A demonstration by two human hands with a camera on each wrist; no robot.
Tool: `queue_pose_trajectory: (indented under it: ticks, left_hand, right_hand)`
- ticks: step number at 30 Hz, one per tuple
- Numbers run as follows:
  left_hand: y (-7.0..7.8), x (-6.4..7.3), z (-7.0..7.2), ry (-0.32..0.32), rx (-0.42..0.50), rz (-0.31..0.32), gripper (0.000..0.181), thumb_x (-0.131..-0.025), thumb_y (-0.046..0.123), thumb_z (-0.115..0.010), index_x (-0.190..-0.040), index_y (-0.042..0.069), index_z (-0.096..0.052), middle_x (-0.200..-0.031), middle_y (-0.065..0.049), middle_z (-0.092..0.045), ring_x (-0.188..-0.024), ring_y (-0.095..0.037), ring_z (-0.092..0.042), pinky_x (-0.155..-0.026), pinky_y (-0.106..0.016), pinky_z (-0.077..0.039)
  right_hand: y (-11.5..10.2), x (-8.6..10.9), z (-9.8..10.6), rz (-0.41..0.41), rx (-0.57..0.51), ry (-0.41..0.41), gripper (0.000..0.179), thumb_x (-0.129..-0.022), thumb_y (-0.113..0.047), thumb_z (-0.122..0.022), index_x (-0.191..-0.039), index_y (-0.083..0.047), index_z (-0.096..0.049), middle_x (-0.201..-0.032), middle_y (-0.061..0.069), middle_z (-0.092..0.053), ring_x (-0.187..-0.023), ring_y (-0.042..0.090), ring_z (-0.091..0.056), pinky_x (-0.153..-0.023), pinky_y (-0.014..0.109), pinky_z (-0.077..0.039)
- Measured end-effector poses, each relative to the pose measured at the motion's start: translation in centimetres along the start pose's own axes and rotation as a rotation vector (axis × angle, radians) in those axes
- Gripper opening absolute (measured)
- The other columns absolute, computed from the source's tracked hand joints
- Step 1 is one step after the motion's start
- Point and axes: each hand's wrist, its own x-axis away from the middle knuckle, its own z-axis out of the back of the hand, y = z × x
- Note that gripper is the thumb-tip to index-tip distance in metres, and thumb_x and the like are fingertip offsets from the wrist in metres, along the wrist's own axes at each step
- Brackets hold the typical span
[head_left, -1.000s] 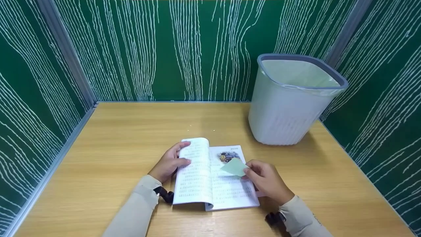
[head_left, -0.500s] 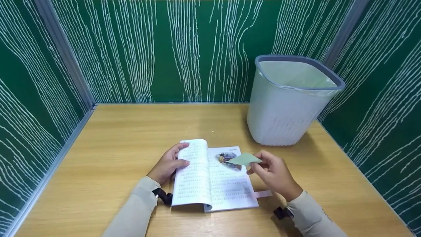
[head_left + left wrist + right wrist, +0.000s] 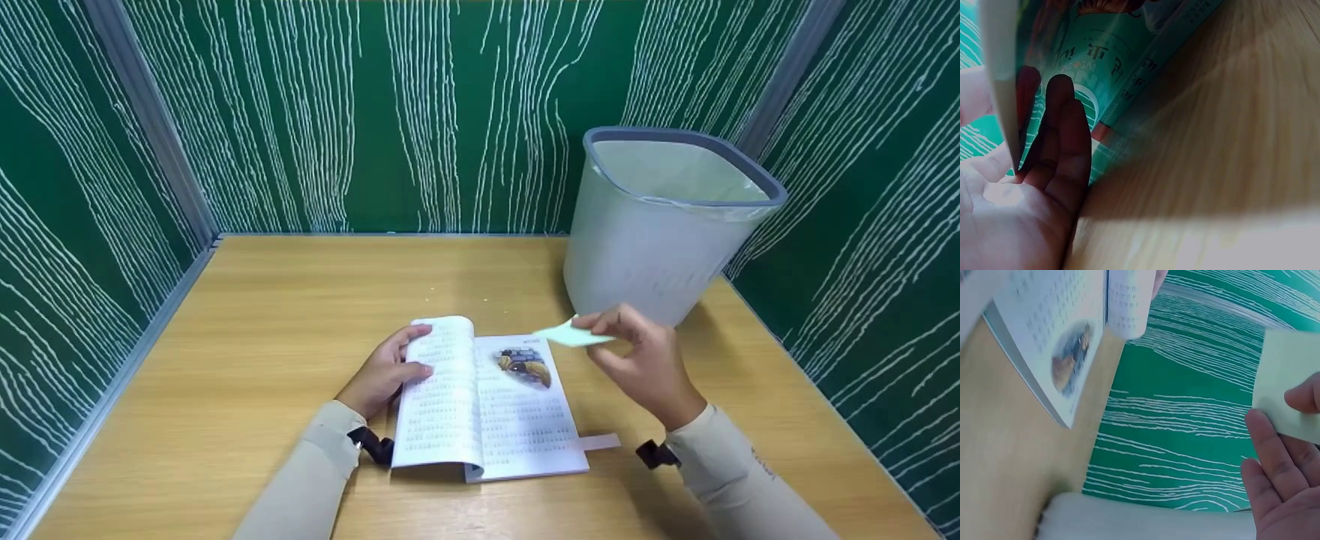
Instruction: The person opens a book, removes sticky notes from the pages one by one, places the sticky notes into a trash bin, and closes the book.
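An open book [image 3: 525, 420] lies on the table, its right page showing printed text and a small colour picture. My left hand [image 3: 382, 371] grips the raised left side of it, thumb on the page and other fingers behind; in the left wrist view those fingers lie against the green cover [image 3: 1103, 62]. My right hand [image 3: 641, 360] pinches a pale green sticky note [image 3: 574, 334] above the book's upper right corner. In the right wrist view the thumb presses flat on the note [image 3: 1286, 382]. A pinkish paper strip [image 3: 600, 442] sticks out from the book's right edge.
A white bin [image 3: 637, 247] with a grey rim and a liner stands at the back right of the wooden table [image 3: 300, 300], just behind my right hand. Green walls [image 3: 420, 112] with white wavy lines enclose the table. A few tiny white specks lie behind the book.
My right hand has lifted the sticky note off over the page, moving up and right toward the bin. The pinkish strip has come into fuller view. My left hand stays on the book.
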Motion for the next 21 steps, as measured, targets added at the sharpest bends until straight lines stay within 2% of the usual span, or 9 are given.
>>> queue_pose_trajectory:
  ticks: [5,10,14,21]
  left_hand:
    - [0.1,-0.1,0.0,0.0,0.006,0.014,0.074,-0.087,-0.006,-0.068,-0.153,0.012,-0.042,-0.133,-0.018,-0.06,-0.097,-0.026,-0.074,-0.079,-0.036,-0.064]
    - [0.1,-0.1,0.0,0.003,0.003,0.016,0.073,-0.087,-0.006,-0.068,-0.153,0.012,-0.042,-0.133,-0.019,-0.06,-0.097,-0.026,-0.074,-0.079,-0.036,-0.064]
    - [0.3,0.0,-0.1,0.004,0.001,0.014,0.073,-0.088,-0.006,-0.068,-0.153,0.012,-0.042,-0.135,-0.019,-0.06,-0.097,-0.027,-0.074,-0.08,-0.036,-0.064]
    - [0.2,0.1,-0.1,0.003,0.006,0.015,0.072,-0.089,-0.005,-0.068,-0.153,0.013,-0.042,-0.134,-0.019,-0.061,-0.098,-0.028,-0.074,-0.08,-0.037,-0.064]
  right_hand:
    - [0.0,-1.4,1.0,0.1,0.172,0.025,0.028,-0.084,0.007,-0.077,-0.102,-0.014,-0.079,-0.112,-0.002,-0.078,-0.106,0.019,-0.075,-0.095,0.016,-0.055]
    - [-0.1,-2.6,2.1,0.149,0.3,0.022,0.028,-0.085,0.0,-0.08,-0.11,-0.014,-0.081,-0.117,-0.003,-0.077,-0.11,0.017,-0.073,-0.104,0.014,-0.049]
    - [-0.1,-3.4,2.7,0.158,0.333,0.031,0.026,-0.087,-0.002,-0.078,-0.111,-0.012,-0.08,-0.12,0.0,-0.077,-0.113,0.02,-0.073,-0.107,0.015,-0.047]
    - [0.4,-4.8,3.4,0.144,0.342,0.053,0.023,-0.089,-0.001,-0.076,-0.11,-0.011,-0.08,-0.121,0.001,-0.077,-0.111,0.021,-0.074,-0.102,0.01,-0.047]
